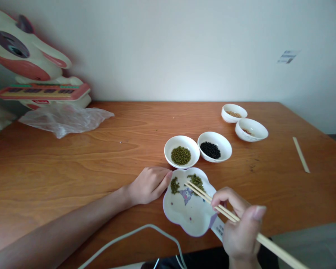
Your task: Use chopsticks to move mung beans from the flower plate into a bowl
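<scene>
A flower-shaped white plate (194, 222) with a lilac rim and a cartoon print lies near the table's front edge. Two small heaps of mung beans (196, 182) sit in its upper part. With fingers curled, my left hand (150, 184) rests on the table and grips the plate's upper left rim. My right hand (239, 224) is closed around a pair of wooden chopsticks (222, 210). Their tips are at the right heap; I cannot tell whether a bean is between them. Just behind the plate stands a white bowl (168, 152) of mung beans.
Beside it is a bowl (226, 148) of black beans. Farther back stand a bowl (226, 116) of tan grains and a bowl (259, 131) with a few reddish bits. A paper strip (301, 155), plastic bag (65, 119), cow-shaped toy keyboard (44, 91) and white cable (128, 234) are around.
</scene>
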Motion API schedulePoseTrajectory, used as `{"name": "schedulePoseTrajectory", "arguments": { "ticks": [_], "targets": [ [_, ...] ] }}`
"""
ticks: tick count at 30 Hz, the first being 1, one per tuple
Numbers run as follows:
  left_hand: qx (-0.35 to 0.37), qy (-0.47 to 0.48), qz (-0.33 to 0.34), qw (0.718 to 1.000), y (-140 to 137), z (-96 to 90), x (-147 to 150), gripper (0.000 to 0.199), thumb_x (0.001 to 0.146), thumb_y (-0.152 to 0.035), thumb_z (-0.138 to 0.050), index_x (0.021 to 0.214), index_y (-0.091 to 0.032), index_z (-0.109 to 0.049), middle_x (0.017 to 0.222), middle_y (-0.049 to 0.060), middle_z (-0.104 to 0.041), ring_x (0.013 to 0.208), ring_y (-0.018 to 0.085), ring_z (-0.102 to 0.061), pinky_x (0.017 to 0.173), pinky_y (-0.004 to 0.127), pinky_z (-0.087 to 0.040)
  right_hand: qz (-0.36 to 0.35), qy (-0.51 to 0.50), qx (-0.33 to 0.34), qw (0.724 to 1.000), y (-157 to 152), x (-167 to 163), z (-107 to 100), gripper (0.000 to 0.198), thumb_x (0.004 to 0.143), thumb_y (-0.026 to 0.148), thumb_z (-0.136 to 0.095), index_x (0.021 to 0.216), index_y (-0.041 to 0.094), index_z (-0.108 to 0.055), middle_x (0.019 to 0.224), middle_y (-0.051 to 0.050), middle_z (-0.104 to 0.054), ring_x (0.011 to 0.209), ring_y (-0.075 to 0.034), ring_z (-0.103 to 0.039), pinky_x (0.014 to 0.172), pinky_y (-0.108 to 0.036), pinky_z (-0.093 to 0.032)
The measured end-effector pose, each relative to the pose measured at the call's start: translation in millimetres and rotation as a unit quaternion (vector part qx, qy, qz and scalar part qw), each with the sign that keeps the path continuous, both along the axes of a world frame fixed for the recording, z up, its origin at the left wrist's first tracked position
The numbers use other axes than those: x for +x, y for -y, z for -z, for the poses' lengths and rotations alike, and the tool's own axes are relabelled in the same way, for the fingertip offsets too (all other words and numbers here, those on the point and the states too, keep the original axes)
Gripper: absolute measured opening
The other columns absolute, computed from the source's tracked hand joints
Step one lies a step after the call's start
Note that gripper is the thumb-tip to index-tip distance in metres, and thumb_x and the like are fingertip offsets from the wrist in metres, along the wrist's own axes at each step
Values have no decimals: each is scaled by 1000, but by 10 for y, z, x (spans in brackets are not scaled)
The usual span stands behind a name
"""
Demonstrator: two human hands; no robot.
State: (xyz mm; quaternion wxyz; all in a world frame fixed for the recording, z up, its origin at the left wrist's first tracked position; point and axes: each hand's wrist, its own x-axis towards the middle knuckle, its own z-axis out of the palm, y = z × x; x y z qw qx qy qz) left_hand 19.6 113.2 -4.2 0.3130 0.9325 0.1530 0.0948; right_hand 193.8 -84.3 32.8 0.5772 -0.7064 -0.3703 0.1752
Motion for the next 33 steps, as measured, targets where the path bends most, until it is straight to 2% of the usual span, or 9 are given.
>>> {"name": "schedulePoseTrajectory", "arguments": {
  "ticks": [10, 26, 33],
  "targets": [
    [1, 3, -2, 1000, -14, 40, -4, 40, 114, -33, -26, 84, -20, -47, 81, 2, -60, 73, 16, -55, 76, 30, -43, -57, -15, -11, 998, 0, -6, 92, 83, 100, 81, -9, 68, 22, -59, 60, -2, -52, 57, -18, -49, 55, -34, -31],
    [6, 6, 0, 1000, -12, 28, -6, 40, 114, -33, -26, 83, -20, -48, 80, 2, -60, 72, 16, -55, 76, 29, -45, -19, -28, -20, 999, -30, -41, 31, 83, 103, 77, -12, 65, 22, -61, 57, -1, -52, 55, -17, -50, 55, -34, -32],
    [4, 7, 2, 1000, -10, 6, -2, 41, 114, -33, -26, 82, -20, -48, 81, 2, -61, 73, 16, -56, 76, 30, -46, 8, -20, 15, 1000, -9, -48, 43, 84, 104, 75, -12, 63, 22, -62, 57, -3, -55, 55, -18, -52, 53, -33, -33]
  ]
}}
